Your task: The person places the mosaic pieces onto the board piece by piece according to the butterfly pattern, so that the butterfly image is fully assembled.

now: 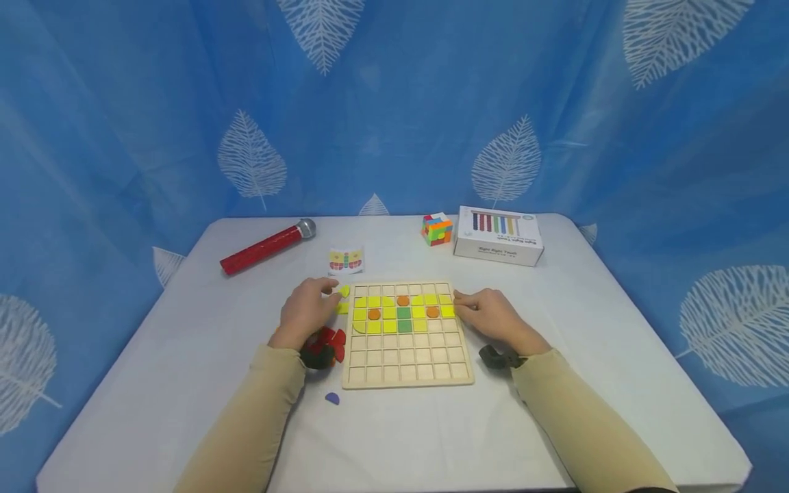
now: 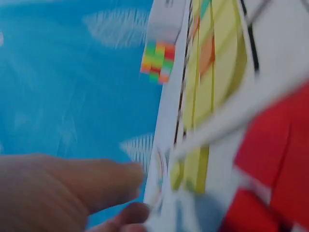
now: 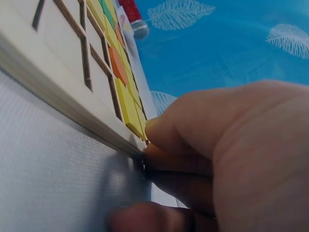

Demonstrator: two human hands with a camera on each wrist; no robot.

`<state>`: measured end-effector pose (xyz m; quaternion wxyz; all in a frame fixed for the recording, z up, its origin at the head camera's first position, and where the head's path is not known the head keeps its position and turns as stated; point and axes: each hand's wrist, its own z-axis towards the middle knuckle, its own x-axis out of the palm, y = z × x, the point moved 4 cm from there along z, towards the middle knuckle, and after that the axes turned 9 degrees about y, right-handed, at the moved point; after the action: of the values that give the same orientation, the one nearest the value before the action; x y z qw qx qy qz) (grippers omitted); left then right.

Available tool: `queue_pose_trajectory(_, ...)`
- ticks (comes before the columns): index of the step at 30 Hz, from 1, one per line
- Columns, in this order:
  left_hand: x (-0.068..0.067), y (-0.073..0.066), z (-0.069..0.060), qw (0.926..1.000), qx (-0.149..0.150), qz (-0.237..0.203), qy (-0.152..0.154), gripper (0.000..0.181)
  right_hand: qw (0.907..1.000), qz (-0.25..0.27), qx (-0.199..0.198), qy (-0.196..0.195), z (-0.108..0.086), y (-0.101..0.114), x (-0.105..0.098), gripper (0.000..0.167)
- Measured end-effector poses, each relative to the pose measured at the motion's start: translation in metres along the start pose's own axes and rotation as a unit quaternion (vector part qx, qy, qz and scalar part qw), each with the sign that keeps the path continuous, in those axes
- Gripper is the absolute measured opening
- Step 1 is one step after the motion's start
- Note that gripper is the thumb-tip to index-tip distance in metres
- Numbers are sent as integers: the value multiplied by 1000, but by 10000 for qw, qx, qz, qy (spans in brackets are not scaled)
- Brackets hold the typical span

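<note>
A wooden grid board [image 1: 408, 373] lies on the table between both hands. Yellow tiles [image 1: 374, 301], round orange pieces [image 1: 403, 300] and green squares [image 1: 403, 320] fill part of its upper rows. My right hand [image 1: 491, 315] pinches the board's right rim, thumb on top beside a yellow tile [image 3: 128, 108] in the right wrist view. At the board's left side, my left hand [image 1: 306, 308] hovers with loosely bent fingers, nothing visible between them. Loose yellow pieces [image 1: 343, 308] lie by its fingertips. Red pieces [image 1: 337, 340] lie near that wrist, partly hidden by its strap.
A pattern card [image 1: 346, 261] lies behind the board. Farther back are a red microphone [image 1: 265, 250], a puzzle cube [image 1: 437, 230] and a white box [image 1: 498, 237]. One purple half-round piece [image 1: 332, 398] lies at the front left.
</note>
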<state>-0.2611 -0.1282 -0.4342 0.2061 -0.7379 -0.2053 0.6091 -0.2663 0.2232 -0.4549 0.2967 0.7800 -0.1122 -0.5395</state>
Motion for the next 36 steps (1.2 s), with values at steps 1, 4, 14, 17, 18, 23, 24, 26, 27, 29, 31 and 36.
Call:
queue_pose_trajectory(1,0,5,1,9999,-64,98,104,45,10000,10,33,-3,-1,0,0,41)
queue_pose_trajectory(4,3,11,1,9984,-189,298,439,48,10000,-3,28,-17,-1,-1,0,41)
queue_pose_trajectory(14,5,12,-1,9988,-180,192,419,42,9999,34,-58,-79,-1,0,1,40)
queue_pose_trajectory(17,4,11,-1,9990,-202,37,397,38,9999,52,-40,-76,-1,-1,1,40)
queue_pose_trajectory(18,4,11,-1,9990,-209,2,384,36,10000,59,-29,-71,0,-1,1,41)
queue_pose_trajectory(23,2,10,-1,9994,-208,-126,265,22,10000,41,24,-49,0,-1,1,41)
queue_pose_trajectory(24,2,10,-1,9994,-191,-129,241,20,10000,49,31,-46,0,-1,1,41)
queue_pose_trajectory(26,0,10,-1,9996,-138,-131,219,20,10000,69,34,-51,-1,-1,1,41)
queue_pose_trajectory(27,0,10,0,9996,-112,-124,212,20,10000,76,32,-57,-1,0,1,41)
queue_pose_trajectory(29,-1,10,0,9997,-79,-106,212,21,9999,98,19,-60,-2,1,0,40)
queue_pose_trajectory(31,-3,10,0,9998,-82,-103,174,21,9999,122,10,-65,-3,1,0,40)
queue_pose_trajectory(36,-5,-4,-5,9991,140,-387,-107,17,9999,115,40,-56,-2,1,1,40)
